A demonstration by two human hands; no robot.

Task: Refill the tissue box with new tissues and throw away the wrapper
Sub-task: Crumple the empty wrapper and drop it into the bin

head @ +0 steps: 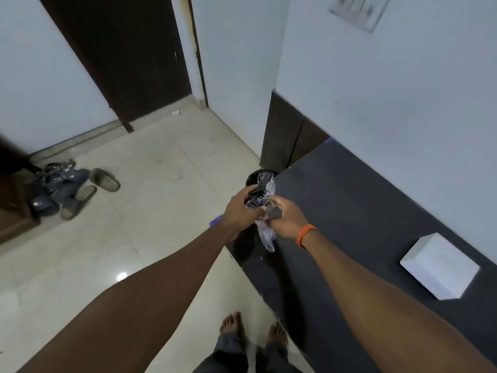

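Observation:
A crumpled clear plastic wrapper (265, 234) with dark print is held between both hands near the corner of the dark table. My left hand (242, 208) grips its upper part and my right hand (289, 219), with an orange band at the wrist, grips its middle; a loose end hangs below. Just beyond the hands, a black round bin (252, 177) stands on the floor beside the table corner, mostly hidden by the wrapper and table. The white tissue box (439, 267) rests on the table (349, 200) at the right, near the wall.
Several sandals and shoes (67, 189) lie on the tiled floor at the left, near a dark door (121, 55). White walls close in behind the table. My bare feet (252, 329) stand on the floor by the table's edge.

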